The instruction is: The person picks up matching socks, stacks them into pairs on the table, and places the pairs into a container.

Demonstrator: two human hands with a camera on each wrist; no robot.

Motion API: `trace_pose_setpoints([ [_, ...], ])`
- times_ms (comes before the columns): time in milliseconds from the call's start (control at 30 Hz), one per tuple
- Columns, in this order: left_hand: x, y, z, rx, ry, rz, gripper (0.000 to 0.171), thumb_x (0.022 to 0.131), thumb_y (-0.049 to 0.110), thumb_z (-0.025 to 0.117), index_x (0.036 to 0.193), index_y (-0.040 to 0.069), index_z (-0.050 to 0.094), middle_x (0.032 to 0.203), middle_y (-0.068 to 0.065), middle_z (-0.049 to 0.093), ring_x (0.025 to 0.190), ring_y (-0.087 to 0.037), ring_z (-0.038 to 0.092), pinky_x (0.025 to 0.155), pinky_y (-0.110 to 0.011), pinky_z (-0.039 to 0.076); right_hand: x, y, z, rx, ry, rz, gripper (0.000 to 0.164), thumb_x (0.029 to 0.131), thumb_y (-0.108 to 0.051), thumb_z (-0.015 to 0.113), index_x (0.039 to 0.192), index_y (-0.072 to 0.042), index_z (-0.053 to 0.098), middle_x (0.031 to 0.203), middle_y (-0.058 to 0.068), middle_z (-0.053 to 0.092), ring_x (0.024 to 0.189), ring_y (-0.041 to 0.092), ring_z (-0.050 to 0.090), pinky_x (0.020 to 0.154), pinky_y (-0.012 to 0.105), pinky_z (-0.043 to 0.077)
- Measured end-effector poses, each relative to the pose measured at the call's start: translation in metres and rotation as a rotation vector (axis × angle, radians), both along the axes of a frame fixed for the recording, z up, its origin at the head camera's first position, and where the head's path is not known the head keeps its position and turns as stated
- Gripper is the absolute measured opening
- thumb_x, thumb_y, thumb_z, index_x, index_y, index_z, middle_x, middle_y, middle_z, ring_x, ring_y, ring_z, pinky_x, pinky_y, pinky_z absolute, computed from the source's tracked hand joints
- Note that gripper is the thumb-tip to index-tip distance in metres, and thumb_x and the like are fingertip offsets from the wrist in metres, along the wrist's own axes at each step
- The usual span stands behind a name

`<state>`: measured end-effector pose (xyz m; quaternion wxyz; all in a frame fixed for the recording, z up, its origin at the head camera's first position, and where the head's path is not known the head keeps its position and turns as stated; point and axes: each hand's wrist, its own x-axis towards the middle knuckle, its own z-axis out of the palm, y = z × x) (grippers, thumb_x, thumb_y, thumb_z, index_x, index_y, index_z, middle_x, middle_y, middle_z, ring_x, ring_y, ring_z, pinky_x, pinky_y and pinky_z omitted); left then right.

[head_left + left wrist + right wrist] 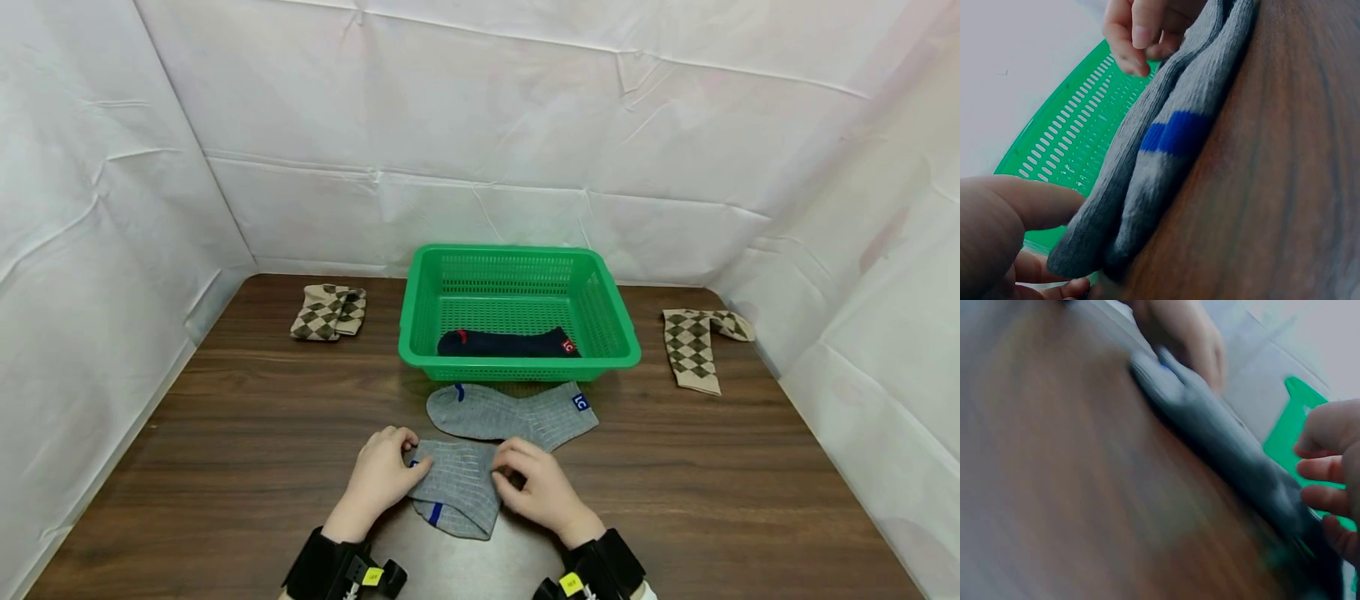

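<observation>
A folded grey sock with blue marks lies near the front of the table. At its left edge my left hand pinches the fabric, thumb on top and fingers at the edge, as the left wrist view shows. My right hand is by the sock's right edge, its fingers loosely bent with nothing between them. Just behind lies a second grey sock, flat, with a blue label at its cuff and a blue stripe at the toe.
Behind the socks stands a green perforated basket with a dark navy sock inside. A folded checkered sock lies at the back left of the wooden table; another checkered sock lies bent at the right. White sheets enclose the table.
</observation>
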<state>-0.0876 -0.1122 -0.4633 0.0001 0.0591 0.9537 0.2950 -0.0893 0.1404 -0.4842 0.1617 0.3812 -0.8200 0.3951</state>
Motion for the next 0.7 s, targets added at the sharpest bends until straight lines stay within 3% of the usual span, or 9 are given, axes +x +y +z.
trace_pose_setpoints([
  [167, 0.001, 0.001, -0.001, 0.018, 0.021, -0.022, 0.022, 0.079, 0.024, 0.075, 0.079, 0.013, 0.057, 0.086, -0.001, 0.054, 0.085, -0.022, 0.051, 0.077, -0.042, 0.040, 0.005, -0.011, 0.000, 0.091, -0.040, 0.047, 0.007, 0.083, -0.009, 0.068, 0.084, -0.014, 0.064, 0.092, -0.005, 0.058, 0.079, 0.003, 0.053, 0.071, 0.012, 0.044],
  [233, 0.001, 0.001, -0.002, 0.070, 0.022, -0.027, 0.022, 0.081, 0.020, 0.073, 0.076, 0.014, 0.053, 0.085, 0.000, 0.053, 0.077, -0.018, 0.050, 0.073, -0.036, 0.040, 0.006, -0.012, 0.000, 0.121, -0.052, 0.034, 0.010, 0.081, -0.008, 0.071, 0.085, -0.015, 0.064, 0.092, -0.006, 0.057, 0.079, 0.004, 0.052, 0.071, 0.014, 0.044],
  [400, 0.001, 0.005, -0.003, 0.329, -0.023, -0.034, 0.022, 0.088, 0.011, 0.065, 0.073, 0.014, 0.048, 0.063, 0.005, 0.040, 0.051, -0.006, 0.034, 0.054, -0.022, 0.031, 0.006, -0.012, 0.001, 0.160, -0.071, 0.014, 0.013, 0.078, -0.009, 0.074, 0.085, -0.015, 0.065, 0.094, -0.006, 0.058, 0.083, 0.005, 0.053, 0.074, 0.018, 0.046],
  [500, 0.001, 0.007, -0.003, 0.495, -0.067, -0.070, 0.017, 0.091, 0.011, 0.062, 0.078, 0.014, 0.051, 0.055, 0.006, 0.032, 0.046, -0.003, 0.028, 0.051, -0.019, 0.028, 0.006, -0.013, 0.001, 0.158, -0.088, 0.008, 0.011, 0.079, -0.011, 0.075, 0.084, -0.014, 0.066, 0.094, -0.005, 0.059, 0.085, 0.007, 0.054, 0.076, 0.022, 0.048],
  [600, 0.003, 0.011, -0.001, 0.615, -0.115, -0.162, 0.006, 0.095, 0.016, 0.058, 0.092, 0.011, 0.057, 0.065, 0.002, 0.046, 0.052, -0.002, 0.038, 0.055, -0.019, 0.034, 0.007, -0.013, 0.001, 0.150, -0.131, 0.003, 0.005, 0.084, -0.015, 0.071, 0.084, -0.015, 0.066, 0.095, -0.005, 0.059, 0.085, 0.007, 0.054, 0.076, 0.023, 0.048],
  [700, 0.007, 0.014, 0.001, 0.678, -0.177, -0.271, 0.021, 0.097, 0.020, 0.054, 0.113, 0.006, 0.057, 0.096, -0.009, 0.060, 0.073, -0.003, 0.052, 0.069, -0.022, 0.044, 0.008, -0.013, 0.002, 0.122, -0.194, 0.009, 0.008, 0.091, -0.020, 0.063, 0.085, -0.016, 0.066, 0.095, -0.006, 0.059, 0.085, 0.006, 0.054, 0.076, 0.023, 0.047],
])
